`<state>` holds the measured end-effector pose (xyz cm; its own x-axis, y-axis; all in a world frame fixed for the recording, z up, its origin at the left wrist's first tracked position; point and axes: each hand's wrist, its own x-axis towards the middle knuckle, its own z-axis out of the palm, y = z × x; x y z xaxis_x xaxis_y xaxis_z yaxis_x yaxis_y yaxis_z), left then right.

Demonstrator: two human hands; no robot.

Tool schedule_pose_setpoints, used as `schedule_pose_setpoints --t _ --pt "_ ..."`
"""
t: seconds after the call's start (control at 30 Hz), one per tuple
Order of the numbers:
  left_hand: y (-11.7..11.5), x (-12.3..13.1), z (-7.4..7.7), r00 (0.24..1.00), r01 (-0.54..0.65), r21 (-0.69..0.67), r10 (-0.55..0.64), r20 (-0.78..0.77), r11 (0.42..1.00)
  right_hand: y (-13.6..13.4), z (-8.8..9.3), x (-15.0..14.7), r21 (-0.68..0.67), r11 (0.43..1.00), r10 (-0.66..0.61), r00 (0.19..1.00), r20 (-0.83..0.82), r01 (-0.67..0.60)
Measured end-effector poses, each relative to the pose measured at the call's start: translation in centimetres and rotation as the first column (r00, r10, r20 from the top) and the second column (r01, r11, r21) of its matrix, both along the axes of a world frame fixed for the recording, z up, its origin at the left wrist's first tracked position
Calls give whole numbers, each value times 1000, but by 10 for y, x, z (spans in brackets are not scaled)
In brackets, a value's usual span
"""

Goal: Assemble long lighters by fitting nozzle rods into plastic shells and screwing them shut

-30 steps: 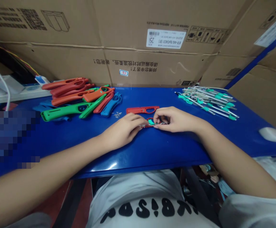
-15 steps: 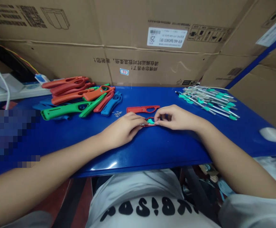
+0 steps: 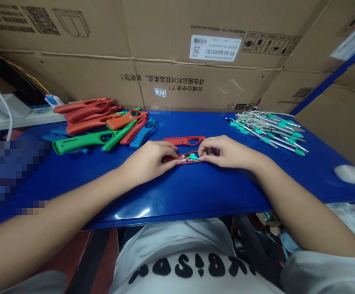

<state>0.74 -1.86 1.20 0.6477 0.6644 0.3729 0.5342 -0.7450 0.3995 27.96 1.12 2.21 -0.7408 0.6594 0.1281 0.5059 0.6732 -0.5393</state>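
Note:
A red lighter half-shell [image 3: 191,163] lies on the table between my hands, with a teal trigger [image 3: 192,156] and pale wires or tubing inside it. My left hand [image 3: 157,160] pinches its left end, fingers closed. At the right end, my right hand [image 3: 216,151] has thumb and fingertips closed beside the trigger; both its grip and the far end of the shell are partly hidden. Just behind lies a second red lighter half-shell [image 3: 177,141] with a loop-shaped opening.
Red, green and blue lighter shells [image 3: 85,139] are heaped at the left. Metal rods with teal triggers [image 3: 269,128] form a pile at the right. A cardboard box [image 3: 165,53] walls off the table's back. A white mouse-like object [image 3: 351,173] sits far right.
My left hand has shifted left and back along the half-shell, uncovering more of its inside and covering the small metal pins. My right hand stays nearly in place.

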Motion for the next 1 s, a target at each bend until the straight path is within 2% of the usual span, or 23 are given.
schedule_pose_setpoints --t 0.33,0.73,1.0 --pt "4 -1 2 1000 -11 -86 10 -6 996 0 -1 0 1 1000 -1 1000 18 1" --pt "1 -3 3 992 -42 -26 39 -122 999 -4 -2 -3 56 998 40 999 -5 -40" --pt "0 -5 -1 981 -42 94 59 -184 995 -9 -9 -9 142 985 96 995 21 -98"
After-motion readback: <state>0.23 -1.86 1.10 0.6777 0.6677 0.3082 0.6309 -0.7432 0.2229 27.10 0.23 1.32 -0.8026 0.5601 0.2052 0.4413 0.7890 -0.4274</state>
